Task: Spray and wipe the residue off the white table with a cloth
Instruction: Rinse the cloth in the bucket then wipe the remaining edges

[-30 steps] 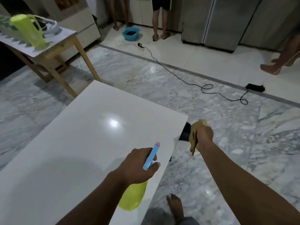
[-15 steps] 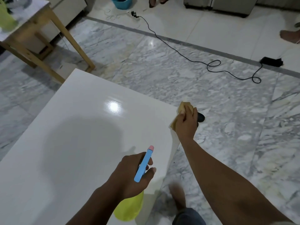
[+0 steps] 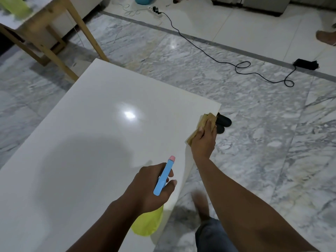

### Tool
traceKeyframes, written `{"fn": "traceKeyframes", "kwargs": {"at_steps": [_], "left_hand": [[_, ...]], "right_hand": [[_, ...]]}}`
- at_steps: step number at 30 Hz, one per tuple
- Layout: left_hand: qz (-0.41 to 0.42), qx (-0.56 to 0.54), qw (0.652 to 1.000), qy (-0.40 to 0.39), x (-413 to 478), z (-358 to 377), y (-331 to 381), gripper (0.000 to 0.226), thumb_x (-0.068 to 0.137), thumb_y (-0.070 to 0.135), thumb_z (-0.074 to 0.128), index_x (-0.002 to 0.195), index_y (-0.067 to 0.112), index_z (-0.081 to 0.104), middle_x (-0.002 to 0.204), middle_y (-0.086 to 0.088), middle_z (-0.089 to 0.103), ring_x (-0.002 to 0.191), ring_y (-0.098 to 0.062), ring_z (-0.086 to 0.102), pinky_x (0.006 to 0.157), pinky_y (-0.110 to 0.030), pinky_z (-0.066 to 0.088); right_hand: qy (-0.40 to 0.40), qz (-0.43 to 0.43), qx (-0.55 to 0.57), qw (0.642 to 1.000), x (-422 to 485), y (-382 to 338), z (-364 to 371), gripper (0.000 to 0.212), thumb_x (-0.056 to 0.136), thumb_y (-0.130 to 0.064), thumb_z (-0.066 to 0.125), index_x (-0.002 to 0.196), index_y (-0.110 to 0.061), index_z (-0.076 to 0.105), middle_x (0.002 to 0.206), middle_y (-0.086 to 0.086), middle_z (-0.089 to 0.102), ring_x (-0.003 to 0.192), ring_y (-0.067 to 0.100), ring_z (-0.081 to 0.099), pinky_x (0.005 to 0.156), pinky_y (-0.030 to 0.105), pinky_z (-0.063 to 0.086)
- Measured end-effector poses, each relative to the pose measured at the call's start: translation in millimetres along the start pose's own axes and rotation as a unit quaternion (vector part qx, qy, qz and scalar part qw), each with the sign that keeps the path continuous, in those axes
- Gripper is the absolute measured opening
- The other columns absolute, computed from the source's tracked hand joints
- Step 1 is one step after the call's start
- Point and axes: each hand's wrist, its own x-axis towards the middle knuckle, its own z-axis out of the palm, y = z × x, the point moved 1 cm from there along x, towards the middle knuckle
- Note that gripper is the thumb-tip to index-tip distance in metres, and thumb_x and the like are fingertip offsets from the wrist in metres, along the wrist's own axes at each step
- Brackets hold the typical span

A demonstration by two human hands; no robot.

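Left hand (image 3: 151,186): fingers and thumb are curled tight round the neck of the spray bottle (image 3: 148,224), with the thumb tip lying beside the blue trigger head (image 3: 163,177). The pink nozzle tip points toward the table's far right corner. The yellow-green body hangs below my fist, above the near stretch of the right edge. I cannot tell whether it touches the surface.

Right hand (image 3: 203,140): clamped on the tan cloth (image 3: 204,120). The thumb lies on the table-top side and the other fingers wrap over the outer side. The cloth is folded over the right edge of the white table (image 3: 91,142), just short of the far right corner, and its front part sticks out beyond my fingertips.

Table surface: glossy. It shows one bright light reflection toward the middle and a broad shadow across the near half.

Surroundings: two dark rounded items (image 3: 224,121) lie on the marble floor just beyond the far right corner, and I cannot identify them. My foot (image 3: 200,206) is blurred and stands on the floor beside the right edge. A black cable (image 3: 200,50) runs across the floor from a power strip (image 3: 154,10) to a black adapter (image 3: 305,64), well apart from the table. A wooden table (image 3: 54,20) stands past the far left corner.
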Motion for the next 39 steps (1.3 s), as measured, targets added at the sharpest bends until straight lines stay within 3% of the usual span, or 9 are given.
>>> {"fn": "traceKeyframes", "kwargs": {"at_steps": [3,10,13,17,28,39], "left_hand": [[0.019,0.009,1.000,0.007,-40,3,-13,0.023,0.084,0.046,0.065,0.095,0.026,0.065,0.081,0.005,0.070,0.072,-0.018,0.067,0.066,-0.021,0.053],[0.055,0.016,0.998,0.018,-175,9,-64,0.021,0.086,0.044,0.067,0.094,0.024,0.063,0.080,0.002,0.071,0.071,-0.023,0.068,0.067,-0.028,0.054],[0.031,0.019,0.999,0.010,-233,12,-87,0.024,0.086,0.046,0.065,0.095,0.023,0.065,0.081,0.001,0.071,0.073,-0.023,0.068,0.070,-0.033,0.055],[-0.004,0.023,1.000,-0.014,-297,12,-110,0.023,0.084,0.048,0.063,0.094,0.028,0.063,0.087,0.004,0.073,0.080,-0.019,0.070,0.074,-0.027,0.057],[0.011,0.027,0.999,0.014,-404,40,-137,0.013,0.090,0.037,0.070,0.098,0.027,0.065,0.085,0.005,0.071,0.078,-0.018,0.068,0.074,-0.033,0.058],[-0.050,0.007,0.997,0.058,-581,60,-182,0.015,0.091,0.037,0.070,0.100,0.026,0.065,0.089,0.005,0.072,0.079,-0.019,0.069,0.067,-0.012,0.050]], "right_hand": [[-0.013,0.003,-0.003,1.000,-37,7,-2,0.049,0.106,-0.026,0.040,0.154,-0.027,0.033,0.165,0.007,0.020,0.147,0.026,0.031,0.108,0.047,0.038],[-0.031,-0.003,0.004,0.999,-182,45,2,0.048,0.106,-0.027,0.039,0.154,-0.030,0.033,0.165,0.007,0.020,0.143,0.030,0.037,0.110,0.046,0.036],[-0.035,0.003,0.017,0.999,-254,63,1,0.048,0.106,-0.027,0.040,0.153,-0.030,0.034,0.165,0.006,0.019,0.146,0.028,0.033,0.111,0.046,0.035],[-0.046,0.009,0.006,0.999,-334,77,1,0.049,0.106,-0.027,0.040,0.154,-0.028,0.032,0.165,0.008,0.019,0.145,0.029,0.033,0.112,0.043,0.035],[-0.098,-0.009,0.004,0.995,-468,118,-7,0.052,0.105,-0.021,0.041,0.154,-0.030,0.031,0.165,0.005,0.018,0.144,0.029,0.036,0.113,0.042,0.038],[-0.159,-0.027,-0.008,0.987,-635,166,-13,0.054,0.104,-0.020,0.043,0.154,-0.030,0.029,0.164,0.006,0.021,0.144,0.030,0.035,0.115,0.042,0.034]]}}
